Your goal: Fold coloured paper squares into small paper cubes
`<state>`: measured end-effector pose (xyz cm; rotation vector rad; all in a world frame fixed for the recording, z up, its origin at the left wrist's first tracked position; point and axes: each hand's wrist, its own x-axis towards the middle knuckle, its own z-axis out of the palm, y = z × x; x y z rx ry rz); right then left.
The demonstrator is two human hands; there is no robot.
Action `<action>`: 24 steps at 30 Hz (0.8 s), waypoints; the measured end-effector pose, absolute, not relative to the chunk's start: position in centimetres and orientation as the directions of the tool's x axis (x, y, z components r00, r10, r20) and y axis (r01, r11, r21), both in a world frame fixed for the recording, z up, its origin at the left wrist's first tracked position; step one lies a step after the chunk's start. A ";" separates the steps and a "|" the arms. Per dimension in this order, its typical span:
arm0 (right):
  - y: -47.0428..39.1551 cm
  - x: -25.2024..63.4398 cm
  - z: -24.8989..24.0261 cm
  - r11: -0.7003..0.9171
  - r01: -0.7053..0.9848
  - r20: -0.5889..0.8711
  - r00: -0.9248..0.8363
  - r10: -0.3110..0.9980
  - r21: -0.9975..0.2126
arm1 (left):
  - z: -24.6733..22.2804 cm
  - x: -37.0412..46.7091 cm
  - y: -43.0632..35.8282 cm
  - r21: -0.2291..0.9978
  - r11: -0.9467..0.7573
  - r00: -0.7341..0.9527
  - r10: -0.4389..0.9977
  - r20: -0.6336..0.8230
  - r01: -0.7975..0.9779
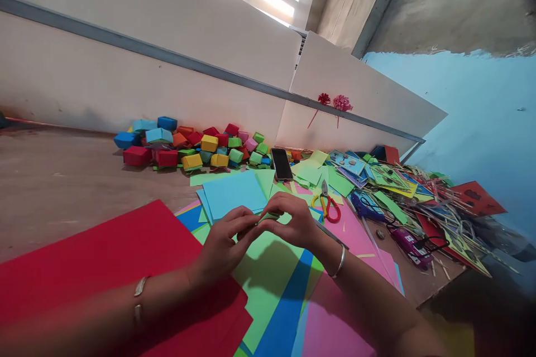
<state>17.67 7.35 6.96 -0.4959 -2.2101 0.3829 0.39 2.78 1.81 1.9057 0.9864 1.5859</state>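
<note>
My left hand (228, 242) and my right hand (291, 220) meet above the paper sheets, fingertips pinched together. Between them is a small piece of green paper (268, 217), mostly hidden by the fingers. Beneath the hands lies a light green sheet (274, 273), with a blue strip of paper (288, 304) beside it. A large red sheet (104, 268) extends under my left forearm. Just beyond the hands rests a light blue sheet (232, 195). Scissors (325, 203) with red and yellow handles lie to the right of my right hand.
Many small folded paper boxes (192, 148) are heaped along the wall. A phone (281, 164) lies beside them. At the right are a purple glue gun (408, 245), a blue tool (366, 206), and a pile of cards and sticks (393, 181). Pink paper (352, 228) covers the right side.
</note>
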 end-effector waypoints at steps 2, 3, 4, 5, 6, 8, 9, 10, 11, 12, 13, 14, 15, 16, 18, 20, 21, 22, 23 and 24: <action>7.3 17.5 7.0 0.865 0.220 0.648 -0.585 0.487 -0.451 | 1.7 0.4 2.9 0.736 -0.640 0.078 0.764 0.641 0.223; 7.2 17.5 7.0 0.861 0.213 0.650 -0.579 0.492 -0.462 | 1.6 0.4 3.0 0.734 -0.643 0.082 0.761 0.643 0.218; 7.1 17.4 7.0 0.859 0.204 0.655 -0.571 0.495 -0.471 | 1.6 0.4 3.0 0.733 -0.647 0.088 0.759 0.645 0.210; 7.0 17.3 7.0 0.858 0.194 0.662 -0.564 0.494 -0.475 | 1.5 0.5 3.0 0.733 -0.649 0.095 0.758 0.645 0.202; 6.9 17.3 7.0 0.859 0.185 0.668 -0.559 0.491 -0.477 | 1.5 0.5 2.9 0.732 -0.653 0.101 0.756 0.647 0.197; 6.7 17.2 7.1 0.857 0.182 0.666 -0.559 0.493 -0.482 | 1.6 0.5 2.8 0.730 -0.656 0.114 0.753 0.648 0.193; 6.6 17.2 7.1 0.853 0.186 0.655 -0.569 0.498 -0.487 | 1.6 0.5 2.7 0.730 -0.655 0.121 0.754 0.645 0.194; 6.6 17.2 7.2 0.848 0.191 0.636 -0.586 0.503 -0.494 | 1.7 0.4 2.7 0.731 -0.654 0.130 0.756 0.641 0.197; 6.6 17.3 7.2 0.839 0.198 0.613 -0.602 0.512 -0.506 | 1.7 0.4 2.7 0.733 -0.651 0.137 0.759 0.636 0.200; 6.6 17.3 7.2 0.828 0.204 0.588 -0.617 0.523 -0.522 | 1.8 0.3 2.7 0.736 -0.646 0.141 0.763 0.631 0.202; 6.7 17.4 7.2 0.814 0.205 0.566 -0.627 0.535 -0.543 | 1.8 0.2 2.7 0.741 -0.640 0.139 0.768 0.625 0.203; 6.9 17.4 7.1 0.799 0.201 0.546 -0.635 0.547 -0.566 | 1.8 0.2 2.8 0.747 -0.633 0.129 0.773 0.621 0.201; 7.1 17.4 7.1 0.784 0.196 0.531 -0.637 0.558 -0.588 | 1.7 0.1 2.8 0.757 -0.622 0.110 0.782 0.613 0.199; 7.3 17.5 7.1 0.774 0.190 0.524 -0.637 0.566 -0.604 | 1.7 0.1 3.0 0.771 -0.605 0.084 0.794 0.602 0.199; 7.7 17.6 7.0 0.772 0.174 0.526 -0.639 0.561 -0.612 | 1.6 0.0 3.2 0.802 -0.565 0.033 0.821 0.570 0.192; 8.1 17.7 6.9 0.780 0.163 0.550 -0.623 0.556 -0.604 | 1.5 -0.1 3.4 0.827 -0.533 -0.012 0.839 0.544 0.175; 8.2 17.8 6.9 0.783 0.158 0.567 -0.606 0.557 -0.601 | 1.4 -0.1 3.5 0.834 -0.528 -0.031 0.842 0.539 0.161; 8.3 17.8 6.8 0.783 0.155 0.581 -0.589 0.562 -0.602 | 1.4 -0.1 3.6 0.837 -0.528 -0.046 0.841 0.539 0.145; 8.3 17.8 6.8 0.780 0.157 0.589 -0.571 0.573 -0.606 | 1.3 -0.2 3.7 0.837 -0.531 -0.056 0.839 0.541 0.132; 8.4 17.8 6.7 0.773 0.165 0.590 -0.555 0.587 -0.613 | 1.2 -0.2 3.8 0.837 -0.533 -0.064 0.837 0.543 0.124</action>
